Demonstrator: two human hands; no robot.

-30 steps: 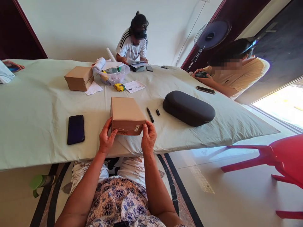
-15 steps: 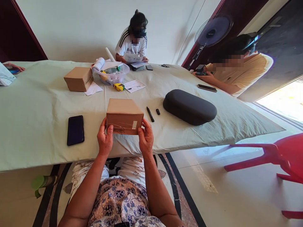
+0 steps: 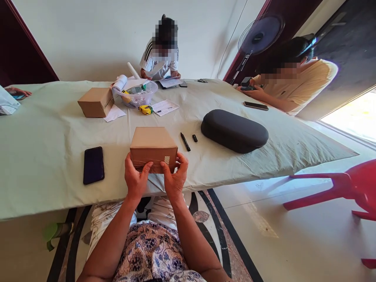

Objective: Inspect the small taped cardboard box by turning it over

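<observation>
A small brown cardboard box (image 3: 153, 143) sits near the front edge of the table covered in pale green cloth (image 3: 44, 133). My left hand (image 3: 135, 178) grips its near left corner, thumb across the taped front face. My right hand (image 3: 174, 178) holds the near right corner, fingers curled on the front face beside a small white sticker. Both hands press on the tape along the box's lower front.
A black phone (image 3: 93, 165) lies left of the box; a black pen (image 3: 185, 141) and its cap (image 3: 194, 138) lie right, then a black oval case (image 3: 234, 130). Farther back: a second box (image 3: 95, 102), a plastic bowl (image 3: 138, 93), a yellow tape measure (image 3: 145, 109). Two people sit at the far and right sides. Red chair (image 3: 349, 188) at right.
Both hands have slid inward from the box's sides onto its front face, and the box has turned slightly and shifted toward me.
</observation>
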